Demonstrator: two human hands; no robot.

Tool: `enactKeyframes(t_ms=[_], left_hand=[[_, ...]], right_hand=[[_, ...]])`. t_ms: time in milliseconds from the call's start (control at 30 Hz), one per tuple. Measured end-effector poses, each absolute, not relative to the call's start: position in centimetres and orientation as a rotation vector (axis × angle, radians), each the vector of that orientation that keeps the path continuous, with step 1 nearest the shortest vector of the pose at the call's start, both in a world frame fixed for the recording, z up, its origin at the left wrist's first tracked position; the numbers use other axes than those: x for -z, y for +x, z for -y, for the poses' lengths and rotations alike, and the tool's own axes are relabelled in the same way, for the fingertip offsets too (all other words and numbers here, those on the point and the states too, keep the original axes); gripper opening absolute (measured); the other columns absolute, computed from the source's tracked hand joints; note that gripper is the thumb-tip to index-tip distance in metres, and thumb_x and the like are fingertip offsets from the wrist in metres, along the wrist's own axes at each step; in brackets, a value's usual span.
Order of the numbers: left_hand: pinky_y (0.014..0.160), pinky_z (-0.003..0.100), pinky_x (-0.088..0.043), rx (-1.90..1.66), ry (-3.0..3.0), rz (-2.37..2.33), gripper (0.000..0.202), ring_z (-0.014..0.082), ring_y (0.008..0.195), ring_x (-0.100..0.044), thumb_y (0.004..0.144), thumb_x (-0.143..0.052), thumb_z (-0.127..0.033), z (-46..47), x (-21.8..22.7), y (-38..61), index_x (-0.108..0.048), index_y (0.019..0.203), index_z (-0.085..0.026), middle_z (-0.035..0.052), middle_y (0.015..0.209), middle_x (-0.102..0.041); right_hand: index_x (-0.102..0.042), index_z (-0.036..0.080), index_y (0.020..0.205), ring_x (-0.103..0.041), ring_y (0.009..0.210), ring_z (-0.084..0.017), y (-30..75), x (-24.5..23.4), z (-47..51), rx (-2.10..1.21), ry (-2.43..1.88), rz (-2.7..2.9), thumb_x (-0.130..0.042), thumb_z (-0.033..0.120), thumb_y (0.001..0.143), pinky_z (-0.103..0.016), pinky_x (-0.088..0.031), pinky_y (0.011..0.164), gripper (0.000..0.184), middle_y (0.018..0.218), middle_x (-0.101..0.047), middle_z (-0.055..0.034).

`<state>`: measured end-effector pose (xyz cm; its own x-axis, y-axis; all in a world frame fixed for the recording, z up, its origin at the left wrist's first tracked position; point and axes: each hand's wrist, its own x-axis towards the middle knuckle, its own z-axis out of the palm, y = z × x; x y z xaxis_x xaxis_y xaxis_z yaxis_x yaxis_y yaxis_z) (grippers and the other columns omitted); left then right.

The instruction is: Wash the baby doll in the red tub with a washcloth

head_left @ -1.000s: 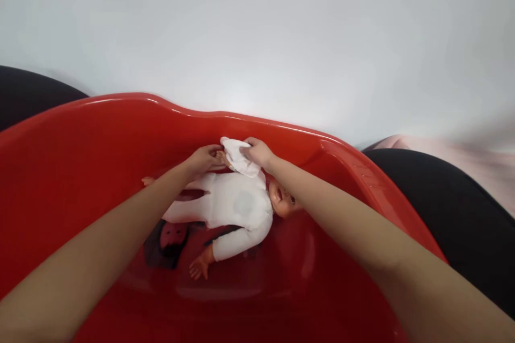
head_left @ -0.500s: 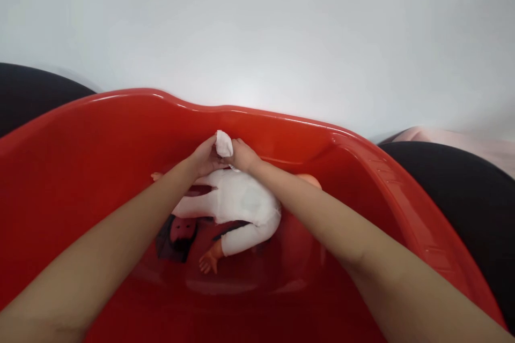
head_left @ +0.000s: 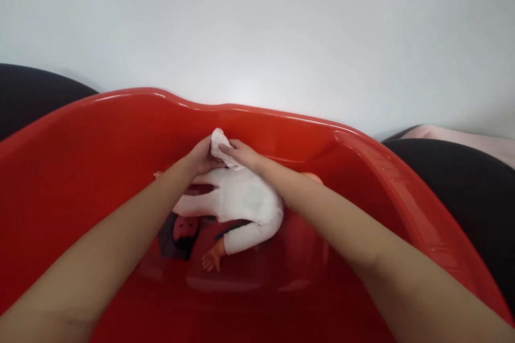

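A doll in a white outfit (head_left: 245,198) lies in the red tub (head_left: 140,112). Its bare hand (head_left: 213,257) points toward me, and its head is mostly behind my right forearm. Just beyond the doll's body, my left hand (head_left: 203,155) is closed around the left side of a white cloth (head_left: 221,147). My right hand (head_left: 243,154) grips the same cloth from the right, with its thumb over the front. Whether the cloth is loose or part of the doll's clothing I cannot tell.
A dark picture with a face (head_left: 183,233) is at the tub's bottom, partly behind my left forearm. The tub's walls rise around both arms. Dark rounded shapes flank it: one at left (head_left: 36,94), one at right (head_left: 450,182). Pink fabric (head_left: 462,136) lies behind the right one.
The white cloth has opened out and more of it shows between my hands. My right thumb now lies across its front. The doll stays nearly in place.
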<state>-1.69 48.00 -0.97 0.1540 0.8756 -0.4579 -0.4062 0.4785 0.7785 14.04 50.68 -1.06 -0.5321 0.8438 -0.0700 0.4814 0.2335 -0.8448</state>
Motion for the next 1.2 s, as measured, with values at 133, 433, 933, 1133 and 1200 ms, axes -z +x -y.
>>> enactKeyframes(t_ms=[133,433,933,1133,1200], left_hand=[[0.07,0.039,-0.063,-0.965,0.545,-1.044,0.036,0.0241,0.073,-0.07,0.101,-0.045,-0.046,-47.8,0.5,-1.6,-0.067,0.103,-0.017,0.0102,0.088,-0.074],[0.083,0.043,-0.062,-0.932,0.548,-1.081,0.042,0.0261,0.079,-0.073,0.101,-0.046,-0.055,-47.3,-0.8,-1.4,-0.067,0.1,-0.019,0.0099,0.09,-0.074],[0.075,0.044,-0.063,-0.944,0.599,-1.132,0.038,0.0259,0.074,-0.072,0.099,-0.051,-0.048,-47.8,0.1,-1.1,-0.069,0.097,-0.015,0.0125,0.087,-0.073],[0.083,0.043,-0.063,-0.866,0.662,-1.153,0.043,0.0266,0.078,-0.074,0.101,-0.045,-0.049,-47.5,-0.3,-0.9,-0.07,0.098,-0.013,0.0145,0.088,-0.076],[0.079,0.041,-0.064,-0.867,0.655,-1.159,0.044,0.0259,0.076,-0.073,0.102,-0.044,-0.048,-47.5,-0.3,-0.8,-0.071,0.098,-0.014,0.0144,0.088,-0.076]], right_hand=[[-0.074,0.017,0.099,-0.068,0.1,-0.025,13.8,1.2,-51.2,-1.049,-1.369,2.127,-0.089,0.028,0.07,-0.036,-0.054,0.093,0.034,0.109,-0.072,-0.0091],[-0.076,0.018,0.092,-0.064,0.068,-0.012,14.6,2.8,-51.2,-1.393,-1.343,1.756,-0.084,0.011,0.065,-0.023,-0.052,0.067,0.029,0.078,-0.072,0.0027],[-0.076,0.018,0.094,-0.069,0.083,-0.016,14.5,0.8,-50.6,-1.221,-1.345,2.107,-0.08,0.01,0.073,-0.025,-0.053,0.075,0.023,0.09,-0.077,-0.0015],[-0.077,0.015,0.088,-0.069,0.078,-0.016,15.5,0.5,-50.9,-1.176,-1.363,2.032,-0.082,0.02,0.076,-0.024,-0.049,0.071,0.014,0.077,-0.073,0.0008],[-0.077,0.016,0.092,-0.07,0.082,-0.016,15.5,0.4,-50.9,-1.19,-1.329,2.076,-0.081,0.02,0.078,-0.024,-0.051,0.073,0.016,0.084,-0.076,-0.0002]])
